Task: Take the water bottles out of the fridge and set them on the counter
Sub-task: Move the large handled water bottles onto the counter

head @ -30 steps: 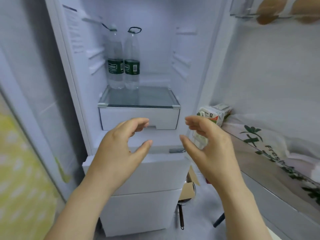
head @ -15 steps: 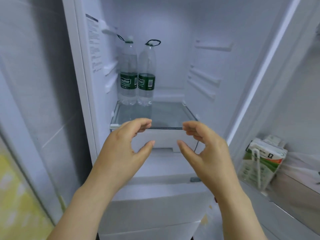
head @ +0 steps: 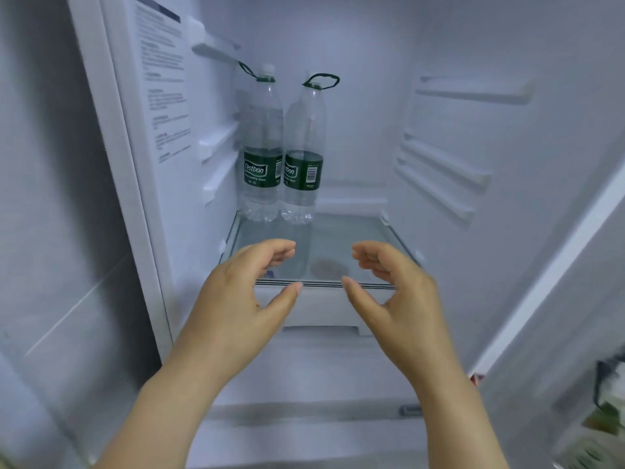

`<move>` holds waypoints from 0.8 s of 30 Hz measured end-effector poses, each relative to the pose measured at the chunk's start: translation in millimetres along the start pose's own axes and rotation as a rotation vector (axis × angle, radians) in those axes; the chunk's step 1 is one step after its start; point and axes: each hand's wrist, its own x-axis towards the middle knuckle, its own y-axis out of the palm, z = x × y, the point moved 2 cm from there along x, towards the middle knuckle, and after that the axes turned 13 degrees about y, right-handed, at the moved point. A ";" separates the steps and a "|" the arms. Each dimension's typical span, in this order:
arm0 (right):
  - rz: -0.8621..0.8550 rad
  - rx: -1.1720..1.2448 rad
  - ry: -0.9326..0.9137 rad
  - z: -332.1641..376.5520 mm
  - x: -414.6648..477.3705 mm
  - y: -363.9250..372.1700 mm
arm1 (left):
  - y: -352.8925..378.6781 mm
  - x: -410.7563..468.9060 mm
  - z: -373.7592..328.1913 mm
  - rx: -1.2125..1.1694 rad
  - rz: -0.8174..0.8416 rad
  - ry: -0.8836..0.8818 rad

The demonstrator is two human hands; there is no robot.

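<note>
Since both water bottles stand inside the fridge [head: 473,45] and neither hand has anything in it, the task looks barely begun. The door is open, nothing has come out, and the counter is not in view.

At ten o'clock a printed sheet [head: 162,96] is stuck to the left inner wall. The left hand [head: 236,299], at about seven o'clock, is empty. Its thumb and fingers are spread in a loose C and it is raised in front of the front edge of the glass shelf [head: 355,238], apparently without touching it.

The left bottle [head: 262,140] is at eleven o'clock, upright at the back left of that shelf and close to the wall. It has a green label and a dark carry loop at its neck. The right bottle [head: 304,143] stands upright at twelve o'clock, just beside the first; I cannot tell whether the two touch. Both are well apart from the hands.

The right hand [head: 399,299], at about five o'clock, mirrors the left one: bare, loosely curved, grasping nothing. A smeared shape [head: 605,411] at the lower right edge, dark and green, is too blurred to name.

By my reading every real step is left to do: reaching to the back, gripping each bottle, lifting both out and setting them on the counter.
</note>
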 end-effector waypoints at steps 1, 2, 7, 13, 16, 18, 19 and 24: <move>0.001 0.004 -0.011 -3.0 10.3 3.6 | 3.6 6.7 4.5 0.011 -0.007 0.003; 0.007 0.008 -0.020 -6.3 21.7 7.0 | 7.3 14.7 8.8 0.024 -0.014 0.006; 0.058 0.065 -0.051 -23.5 84.1 23.3 | 25.0 60.3 26.4 0.074 -0.086 -0.011; 0.118 0.106 -0.048 -39.0 133.1 49.5 | 37.5 85.2 49.9 0.096 -0.160 -0.055; 0.134 0.113 -0.033 -47.1 148.6 63.1 | 42.1 95.1 66.2 0.113 -0.146 -0.085; 0.136 0.110 -0.019 -51.7 156.7 68.2 | 44.1 102.4 74.3 0.125 -0.131 -0.094; 0.135 0.106 -0.012 -53.1 161.2 70.1 | 44.6 106.8 77.7 0.128 -0.126 -0.095; 0.128 0.096 0.005 -59.1 180.5 77.2 | 48.9 129.3 90.8 0.120 -0.153 -0.099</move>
